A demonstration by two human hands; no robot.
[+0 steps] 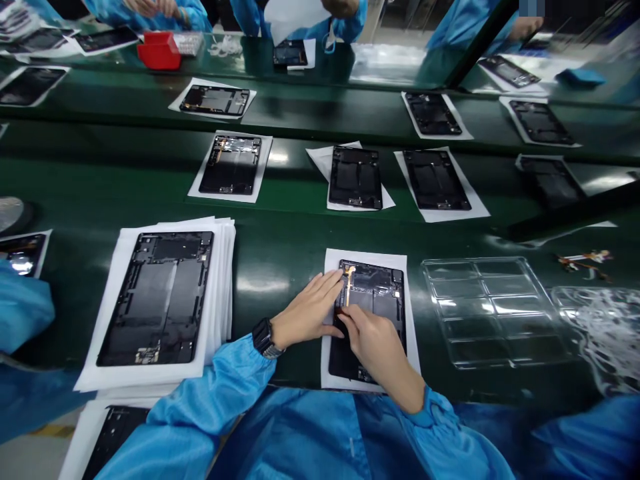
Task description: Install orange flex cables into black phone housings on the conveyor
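A black tablet frame [376, 293] lies on a white sheet [413, 313] in front of me on the green belt. A thin gold flex strip [349, 281] runs down its left side. My left hand [310, 311] rests flat on the frame's left edge, fingers stretched out beside the strip. My right hand [373, 341] presses its fingertips together on the lower end of the strip. A dark watch [263, 337] sits on my left wrist.
A stack of white sheets topped by another frame [159, 297] lies at left. A clear plastic tray [493, 310] and a crumpled film [603, 330] sit at right. More frames on sheets [356, 177] line the belt behind. Other people in blue sleeves [165, 10] work across.
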